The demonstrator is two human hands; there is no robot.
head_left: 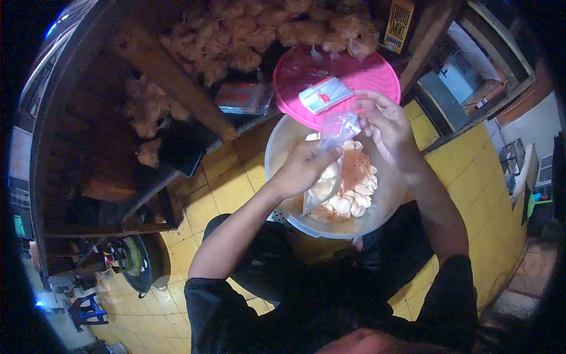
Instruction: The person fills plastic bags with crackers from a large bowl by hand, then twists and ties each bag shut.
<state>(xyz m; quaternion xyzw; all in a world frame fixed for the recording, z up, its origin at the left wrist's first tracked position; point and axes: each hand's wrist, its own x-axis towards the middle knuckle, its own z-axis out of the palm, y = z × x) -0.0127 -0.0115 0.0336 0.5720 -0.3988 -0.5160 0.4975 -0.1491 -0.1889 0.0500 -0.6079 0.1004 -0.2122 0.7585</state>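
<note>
My left hand (pixel 302 169) is closed round a clear plastic bag (pixel 338 131) that hangs over the tub, with pale round chips (pixel 323 187) inside its lower part. The bag's upper end slants up towards my right hand (pixel 386 127). There the fingers are curled in a pinch beside the bag's top; what they grip is too small to make out. Below both hands a large translucent plastic tub (pixel 277 144) stands between my knees. It contains many loose pale chips (pixel 354 202) and an orange-brown patch (pixel 355 165).
A pink round lid (pixel 377 74) behind the tub carries a pack of clear plastic bags (pixel 325 95). Many filled bags (pixel 236 38) lie on the wooden shelf, beside another packet (pixel 240 98). A dark phone-like slab (pixel 181 147) rests at the shelf edge. A wok (pixel 154 265) stands lower left.
</note>
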